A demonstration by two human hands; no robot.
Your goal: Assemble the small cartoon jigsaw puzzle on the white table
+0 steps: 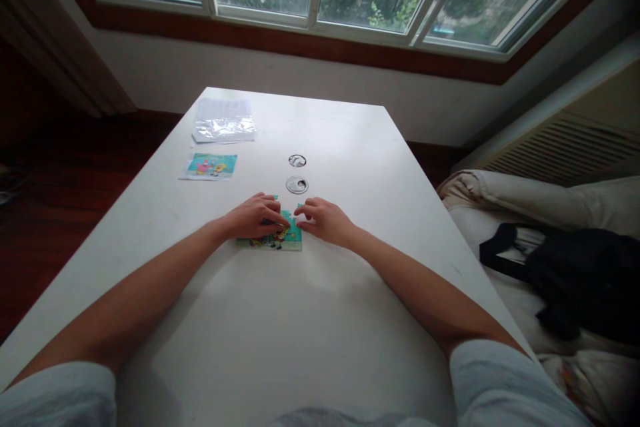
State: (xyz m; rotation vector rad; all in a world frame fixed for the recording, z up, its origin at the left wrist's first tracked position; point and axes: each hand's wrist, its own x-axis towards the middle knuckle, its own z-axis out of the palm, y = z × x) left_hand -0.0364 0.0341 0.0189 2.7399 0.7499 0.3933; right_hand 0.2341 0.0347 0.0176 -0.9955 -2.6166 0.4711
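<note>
A partly joined jigsaw puzzle (293, 236) with a teal and yellow cartoon picture lies flat on the white table in front of me. My left hand (255, 217) rests over its left part, index finger reaching across the pieces and thumb tucked below, hiding much of the picture. At the upper right edge, my right hand (326, 219) has its thumb and index finger curled onto the puzzle with a small gap between them. Teal bits of puzzle show just beyond the fingertips of both hands. Whether a single loose piece sits in either hand is too small to tell.
A printed cartoon picture card (210, 166) lies on the table (350, 327) to the left. Behind it is a clear plastic sleeve with papers (224, 121). Two round metal-rimmed holes or discs (297, 185) mark the tabletop. Dark clothing (585, 280) lies on a sofa at right.
</note>
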